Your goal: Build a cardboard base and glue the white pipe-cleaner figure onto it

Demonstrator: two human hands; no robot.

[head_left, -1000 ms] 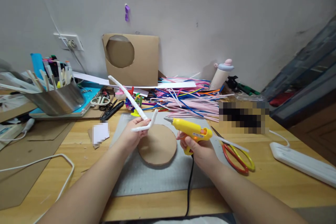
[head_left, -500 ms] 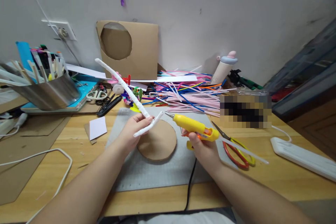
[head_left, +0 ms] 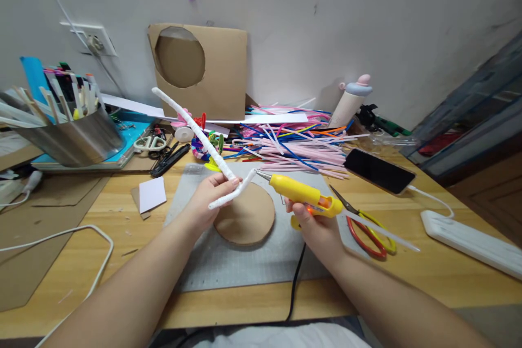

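Observation:
My left hand (head_left: 210, 198) is closed on a long white wrapped stick (head_left: 196, 130) that slants up to the left. A shorter, bent white wrapped piece (head_left: 233, 194) crosses in front of the same fingers. My right hand (head_left: 320, 228) grips a yellow hot glue gun (head_left: 299, 190), with a clear glue stick (head_left: 381, 231) jutting from its back. The gun's metal nozzle is at the tip of the bent piece and seems to touch it. Below lies a round cardboard disc (head_left: 244, 217) on a grey cutting mat (head_left: 220, 272).
Red-and-yellow scissors (head_left: 369, 236) lie right of the mat, near a phone (head_left: 379, 170) and a white power strip (head_left: 468, 242). Pipe cleaners (head_left: 293, 147) are heaped behind. A metal holder (head_left: 77, 138) stands left. Cardboard with a round hole (head_left: 226, 73) leans on the wall.
The glue gun's nozzle and the bent white piece's tip have come together. The long stick has shifted slightly right. The whole view has tilted a little.

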